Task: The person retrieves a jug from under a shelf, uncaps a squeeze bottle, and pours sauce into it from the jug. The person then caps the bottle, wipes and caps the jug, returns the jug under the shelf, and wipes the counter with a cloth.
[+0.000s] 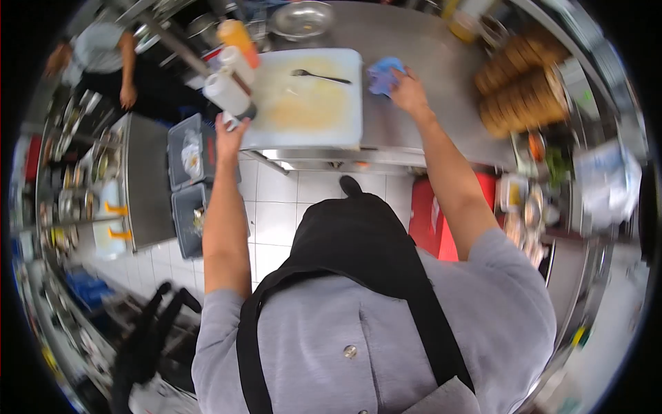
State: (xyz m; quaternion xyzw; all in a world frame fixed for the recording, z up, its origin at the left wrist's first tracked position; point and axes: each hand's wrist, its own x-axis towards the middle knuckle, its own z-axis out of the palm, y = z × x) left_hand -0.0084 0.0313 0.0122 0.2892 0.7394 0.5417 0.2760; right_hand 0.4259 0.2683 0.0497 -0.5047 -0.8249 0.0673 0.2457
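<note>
My right hand [412, 93] is closed on a crumpled blue cloth [384, 76], resting on the steel counter to the right of a white cutting board [314, 124]. My left hand [230, 138] is at the board's left front corner, thumb and fingers curled around a small white thing [229, 122] that I cannot make out. Just beyond those fingers is a squeeze bottle [226, 95] with dark contents at one end; whether they touch it is unclear. A dark fork or spoon [321, 76] lies on the stained board.
Another white bottle [236, 63] and an orange bottle [238, 38] stand at the back left. A metal bowl [301, 21] is behind the board. Stacked bamboo steamers [524, 103] stand right. Grey bins [185, 155] are on the floor; another person [103, 55] stands far left.
</note>
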